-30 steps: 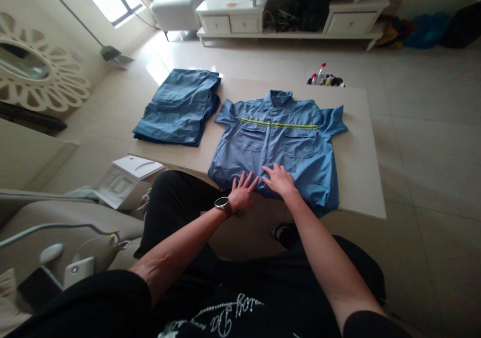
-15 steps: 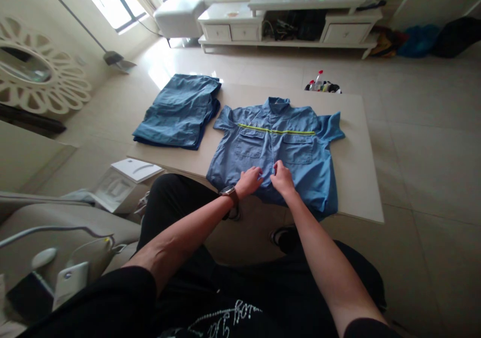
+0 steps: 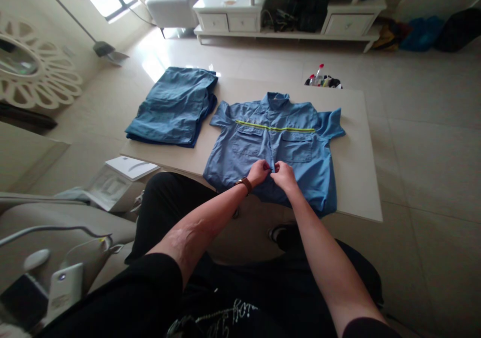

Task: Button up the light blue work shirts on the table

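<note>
A blue short-sleeved work shirt (image 3: 293, 147) lies front up on a pale table (image 3: 355, 167), its collar away from me and a yellow stripe across the chest. My left hand (image 3: 259, 173), with a watch at the wrist, pinches the shirt's front opening below the pockets. Close beside it, my right hand (image 3: 283, 175) pinches the other side of the same front edge. The fingertips of both hands nearly meet; any button between them is too small to make out. Left of the shirt rests a folded stack of blue clothing (image 3: 173, 107).
A white box (image 3: 128, 170) stands by the table's left end, near a sofa (image 3: 75, 223) with a phone (image 3: 64, 288) on it. Bottles with red caps (image 3: 319, 75) show beyond the far table edge. A white TV cabinet (image 3: 229, 22) stands at the back.
My left hand has moved right and closed on the shirt's front edge next to my right hand. The right hand stays pinched at nearly the same spot. The view has shifted slightly.
</note>
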{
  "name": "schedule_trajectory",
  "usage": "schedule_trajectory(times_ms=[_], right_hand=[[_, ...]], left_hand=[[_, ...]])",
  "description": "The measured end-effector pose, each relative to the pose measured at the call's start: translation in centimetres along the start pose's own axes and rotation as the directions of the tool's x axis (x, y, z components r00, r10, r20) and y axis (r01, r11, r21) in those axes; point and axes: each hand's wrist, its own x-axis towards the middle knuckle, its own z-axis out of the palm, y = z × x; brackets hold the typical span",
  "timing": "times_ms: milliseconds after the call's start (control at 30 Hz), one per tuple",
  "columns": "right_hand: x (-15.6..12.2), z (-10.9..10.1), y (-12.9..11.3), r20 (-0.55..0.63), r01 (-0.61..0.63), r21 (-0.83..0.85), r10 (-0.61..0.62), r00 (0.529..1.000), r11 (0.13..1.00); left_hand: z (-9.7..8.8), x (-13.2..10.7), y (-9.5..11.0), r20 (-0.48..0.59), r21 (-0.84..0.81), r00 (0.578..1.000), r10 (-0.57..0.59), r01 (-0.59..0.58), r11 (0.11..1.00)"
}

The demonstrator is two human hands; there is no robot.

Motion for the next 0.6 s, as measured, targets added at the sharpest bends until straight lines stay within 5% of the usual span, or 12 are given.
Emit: schedule_trajectory(times_ms=[600], right_hand=[[-1.0,-0.6,-1.2,0.071,0.156,-0.225,-0.143,0.987,0.962]], left_hand=[[-0.8,-0.5,-0.8,0.06,-0.196,0.993,0.105,-0.092,0.976]])
